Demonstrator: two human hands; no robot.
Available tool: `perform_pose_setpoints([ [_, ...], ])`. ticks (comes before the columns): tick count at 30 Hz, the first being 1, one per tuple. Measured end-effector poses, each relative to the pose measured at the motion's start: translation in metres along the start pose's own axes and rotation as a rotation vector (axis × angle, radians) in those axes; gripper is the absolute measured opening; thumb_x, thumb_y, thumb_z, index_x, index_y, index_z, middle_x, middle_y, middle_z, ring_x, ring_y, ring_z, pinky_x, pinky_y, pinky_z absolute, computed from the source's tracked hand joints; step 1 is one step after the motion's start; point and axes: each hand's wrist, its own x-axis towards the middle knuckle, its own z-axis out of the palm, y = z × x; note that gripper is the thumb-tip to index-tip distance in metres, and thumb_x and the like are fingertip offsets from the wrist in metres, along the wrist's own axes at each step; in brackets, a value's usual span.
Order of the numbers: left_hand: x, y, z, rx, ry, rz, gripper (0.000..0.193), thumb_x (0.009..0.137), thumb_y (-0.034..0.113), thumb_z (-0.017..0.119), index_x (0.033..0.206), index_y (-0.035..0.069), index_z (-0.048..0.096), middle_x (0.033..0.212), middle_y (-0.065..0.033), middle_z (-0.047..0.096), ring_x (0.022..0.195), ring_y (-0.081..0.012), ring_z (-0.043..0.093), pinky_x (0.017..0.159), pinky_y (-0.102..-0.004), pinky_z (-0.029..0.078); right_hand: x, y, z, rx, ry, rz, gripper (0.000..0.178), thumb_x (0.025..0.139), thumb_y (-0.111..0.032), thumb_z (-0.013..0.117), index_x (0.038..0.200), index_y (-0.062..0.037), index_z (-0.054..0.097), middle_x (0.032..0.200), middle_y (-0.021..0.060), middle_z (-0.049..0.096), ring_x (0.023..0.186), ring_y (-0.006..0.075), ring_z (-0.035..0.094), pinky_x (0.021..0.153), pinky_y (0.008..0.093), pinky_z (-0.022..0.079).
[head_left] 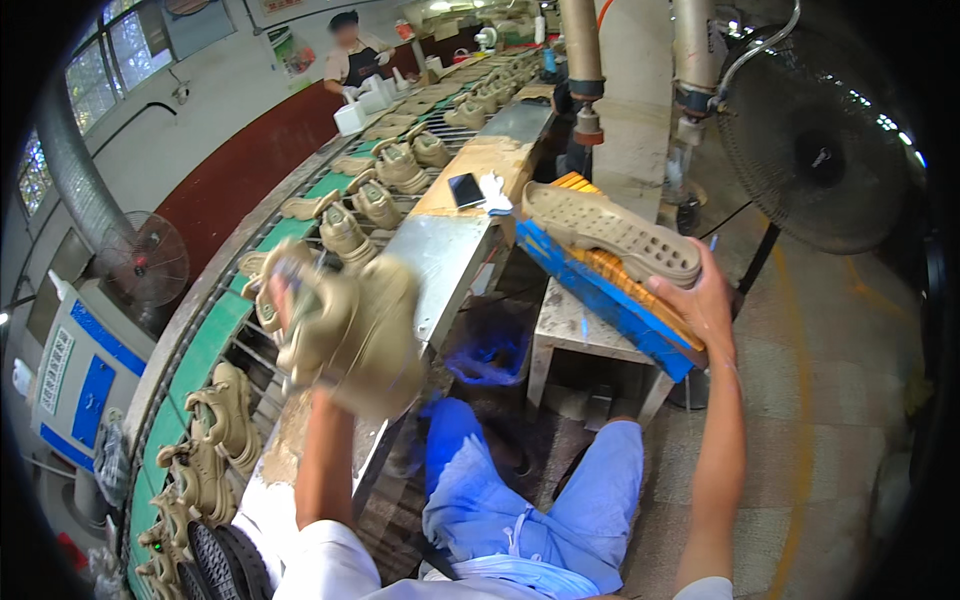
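Note:
My left hand (pixel 279 290) is closed on a beige shoe (pixel 365 335), raised over the near edge of the line. Motion smears the shoe, so I cannot tell if a second one is with it. To the right, my right hand (pixel 698 300) grips the near end of a beige shoe sole (pixel 610 232) with rows of holes. The sole is tilted and rests over a blue holder (pixel 610 305) with orange ridges, which stands on a metal stand (pixel 590 325).
Beige shoes (pixel 225 415) line the roller conveyor (pixel 235 345) with its green strips. Dark soles (pixel 222 560) lie at the lower left. A phone (pixel 466 190) and white gloves (pixel 494 192) lie on the ledge. Fans (pixel 820 150) and a person (pixel 358 62) are beyond.

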Motion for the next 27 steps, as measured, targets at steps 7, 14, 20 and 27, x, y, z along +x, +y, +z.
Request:
perform_pose_setpoints([
  [7,-0.223,0.151,-0.079,1.126,0.639,-0.021,0.057,0.113,0.05,0.047,0.133,0.002,0.067,0.133,-0.009,0.067,0.116,-0.0159,0.065,0.1,-0.0336,0.052,0.005,0.008,0.023,0.122,-0.112,-0.031,0.074,0.081,-0.027,0.091,0.143,-0.0037,0.058,0.126,0.01,0.071,0.116,0.0188,0.066,0.104,0.0341,0.05],
  [14,-0.281,0.076,0.008,2.003,0.929,0.038,0.088,0.083,0.019,0.088,0.154,-0.007,0.043,0.138,-0.0232,0.065,0.129,-0.0319,0.064,0.111,-0.0414,0.05,0.006,0.037,-0.007,-0.005,-0.152,0.005,0.073,0.096,-0.035,0.079,0.153,0.0,0.05,0.143,0.0155,0.061,0.13,0.0264,0.056,0.114,0.0381,0.04],
  [20,-0.221,0.095,-0.105,1.987,1.108,0.263,0.087,0.082,0.031,0.088,0.154,-0.001,0.049,0.132,-0.0259,0.07,0.115,-0.0378,0.073,0.101,-0.043,0.057,0.008,0.022,0.002,-0.092,-0.177,0.014,0.078,0.096,-0.041,0.077,0.155,-0.0006,0.047,0.146,0.0184,0.058,0.132,0.0295,0.055,0.114,0.0406,0.041],
  [27,-0.129,0.135,-0.229,1.852,1.158,0.19,0.091,0.079,0.044,0.086,0.153,0.003,0.051,0.131,-0.027,0.071,0.122,-0.0403,0.068,0.105,-0.0464,0.052,0.009,0.02,0.007,-0.036,-0.151,0.01,0.079,0.092,-0.039,0.08,0.152,0.0007,0.049,0.142,0.0179,0.06,0.129,0.0286,0.057,0.113,0.0406,0.042],
])
